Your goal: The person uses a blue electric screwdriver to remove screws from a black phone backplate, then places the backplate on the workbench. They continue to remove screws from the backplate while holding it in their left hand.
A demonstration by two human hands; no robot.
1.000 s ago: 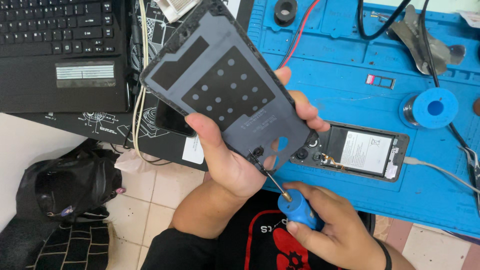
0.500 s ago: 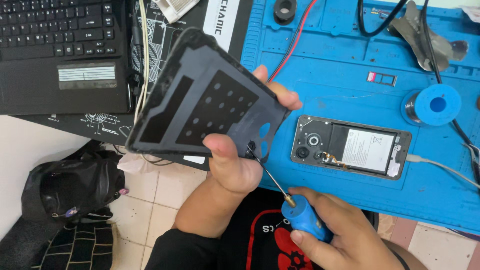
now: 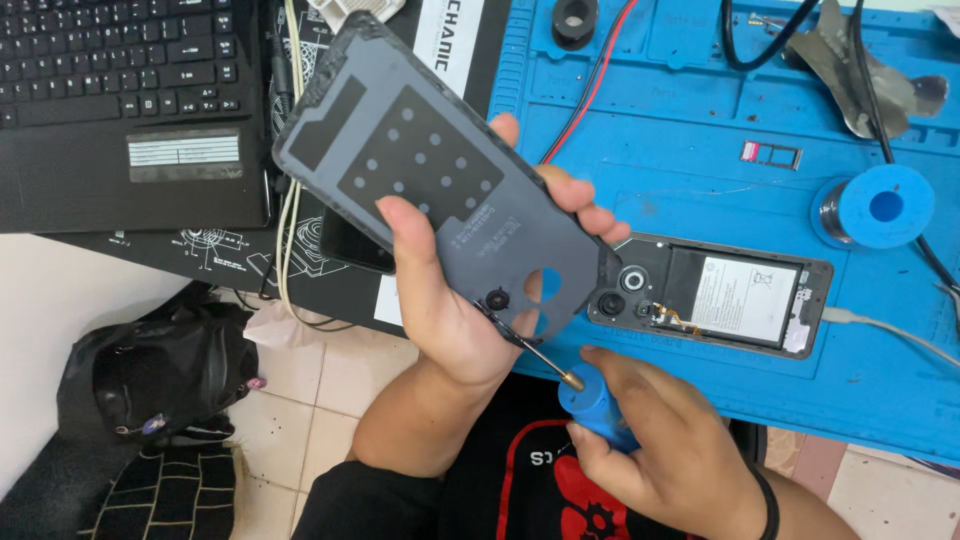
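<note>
While the left hand (image 3: 450, 320) grips the grey phone back cover (image 3: 430, 190) with its inner face up, thumb clamped across the middle and fingers wrapped behind the far edge, the right hand (image 3: 650, 450) closes its fingers round the blue-handled screwdriver (image 3: 590, 405), whose thin tip touches the cover's near end beside the camera cut-out. The cover hangs tilted over the left edge of the blue work mat (image 3: 700, 130), just left of the opened phone (image 3: 720, 295) lying flat with its battery showing. It looks like picking at something on the cover; a steady, light tip seems called for next
</note>
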